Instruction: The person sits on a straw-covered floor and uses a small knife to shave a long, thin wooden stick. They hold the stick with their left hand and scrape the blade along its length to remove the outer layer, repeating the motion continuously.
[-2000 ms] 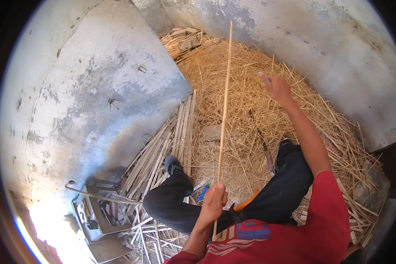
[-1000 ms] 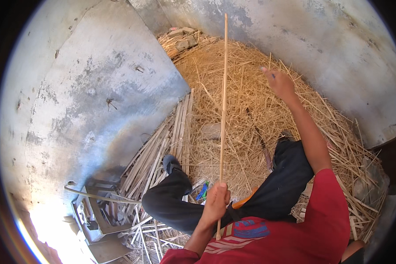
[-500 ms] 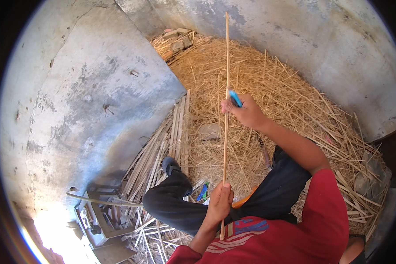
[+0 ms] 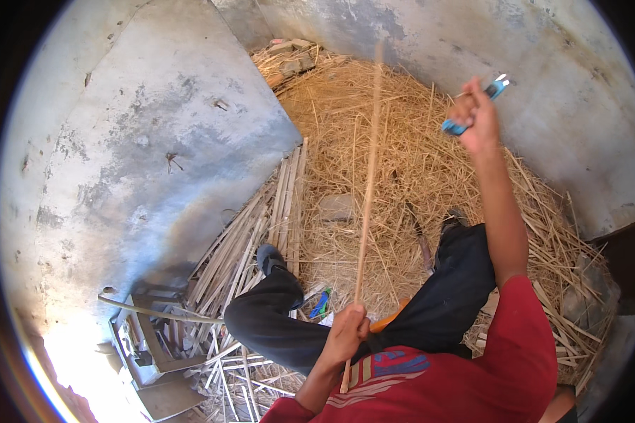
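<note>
My left hand (image 4: pixel 345 334) is wrapped round the lower part of a long, thin wooden or bamboo strip (image 4: pixel 370 190), close to my red shirt. The strip points away from me, leaning slightly right, and its far end is blurred. My right hand (image 4: pixel 478 121) is raised at the upper right, apart from the strip. Its fingers are closed on a blue utility knife (image 4: pixel 497 87), whose shiny end sticks out past the hand.
Straw-like shavings (image 4: pixel 402 127) cover the floor ahead. Flat strips (image 4: pixel 284 204) are piled at the left, near a metal-looking frame (image 4: pixel 159 345). Plaster walls (image 4: pixel 169 120) enclose the space. A brick (image 4: pixel 336 207) lies among the shavings, between my outspread legs.
My right hand has come off the strip with the knife, swinging up and to the right. The strip's far end has tilted right, while my left hand keeps its grip.
</note>
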Available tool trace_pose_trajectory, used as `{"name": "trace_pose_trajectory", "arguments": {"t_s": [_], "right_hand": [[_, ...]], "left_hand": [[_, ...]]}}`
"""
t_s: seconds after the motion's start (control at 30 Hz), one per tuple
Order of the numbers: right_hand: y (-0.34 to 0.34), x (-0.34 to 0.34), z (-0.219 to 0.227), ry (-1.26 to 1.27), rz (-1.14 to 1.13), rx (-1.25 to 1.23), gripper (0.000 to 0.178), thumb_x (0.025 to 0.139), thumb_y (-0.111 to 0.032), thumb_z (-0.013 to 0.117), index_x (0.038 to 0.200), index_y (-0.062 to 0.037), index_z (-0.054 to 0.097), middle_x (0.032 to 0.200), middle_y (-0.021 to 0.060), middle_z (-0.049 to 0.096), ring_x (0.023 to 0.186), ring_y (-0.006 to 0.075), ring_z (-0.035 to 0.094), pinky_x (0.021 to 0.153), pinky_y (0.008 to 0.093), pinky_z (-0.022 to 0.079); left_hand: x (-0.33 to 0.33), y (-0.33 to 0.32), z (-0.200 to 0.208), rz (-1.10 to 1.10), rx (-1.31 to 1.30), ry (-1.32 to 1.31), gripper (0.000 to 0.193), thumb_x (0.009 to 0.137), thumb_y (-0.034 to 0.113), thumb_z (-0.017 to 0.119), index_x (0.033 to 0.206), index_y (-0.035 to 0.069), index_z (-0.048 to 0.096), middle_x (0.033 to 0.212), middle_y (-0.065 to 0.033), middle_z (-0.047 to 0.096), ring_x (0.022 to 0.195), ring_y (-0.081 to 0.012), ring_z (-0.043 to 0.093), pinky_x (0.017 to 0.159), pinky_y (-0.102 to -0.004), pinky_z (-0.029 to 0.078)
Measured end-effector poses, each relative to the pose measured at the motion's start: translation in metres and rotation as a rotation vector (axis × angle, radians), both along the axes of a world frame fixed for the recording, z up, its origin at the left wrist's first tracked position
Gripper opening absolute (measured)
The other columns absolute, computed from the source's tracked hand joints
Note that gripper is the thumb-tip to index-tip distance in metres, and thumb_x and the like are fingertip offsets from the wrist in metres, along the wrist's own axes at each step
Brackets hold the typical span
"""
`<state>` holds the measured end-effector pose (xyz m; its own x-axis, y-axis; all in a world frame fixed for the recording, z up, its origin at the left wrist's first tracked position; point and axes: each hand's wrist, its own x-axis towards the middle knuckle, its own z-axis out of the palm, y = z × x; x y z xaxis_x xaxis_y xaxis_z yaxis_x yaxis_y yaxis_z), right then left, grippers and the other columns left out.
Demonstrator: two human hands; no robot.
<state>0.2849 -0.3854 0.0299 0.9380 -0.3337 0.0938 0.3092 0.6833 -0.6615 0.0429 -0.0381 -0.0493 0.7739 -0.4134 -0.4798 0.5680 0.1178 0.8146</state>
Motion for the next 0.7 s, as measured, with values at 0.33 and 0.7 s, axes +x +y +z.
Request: {"name": "trace_pose_trajectory", "arguments": {"t_s": [0.33,0.7], "right_hand": [[0.015,-0.009,-0.07,0.524,0.254,-2.111,0.051,0.081,-0.056,0.065,0.092,-0.006,0.064,0.076,0.0112,0.064,0.069,0.0282,0.063,0.063,0.0407,0.049],[0.139,-0.097,-0.045,-0.459,0.155,-1.936,0.068,0.075,-0.076,0.054,0.064,-0.0085,0.061,0.053,0.0088,0.058,0.045,0.0279,0.059,0.043,0.0386,0.044]], "left_hand": [[0.032,0.004,0.022,0.139,-0.332,0.046,0.039,0.104,0.038,0.031,0.079,0.01,0.043,0.05,0.0042,0.03,0.036,-0.0074,0.025,0.042,-0.024,0.026],[0.043,-0.009,0.024,0.156,0.48,-0.559,0.026,0.102,0.022,0.038,0.092,0.002,0.051,0.053,-0.0048,0.042,0.045,-0.0174,0.041,0.046,-0.0311,0.032]]}}
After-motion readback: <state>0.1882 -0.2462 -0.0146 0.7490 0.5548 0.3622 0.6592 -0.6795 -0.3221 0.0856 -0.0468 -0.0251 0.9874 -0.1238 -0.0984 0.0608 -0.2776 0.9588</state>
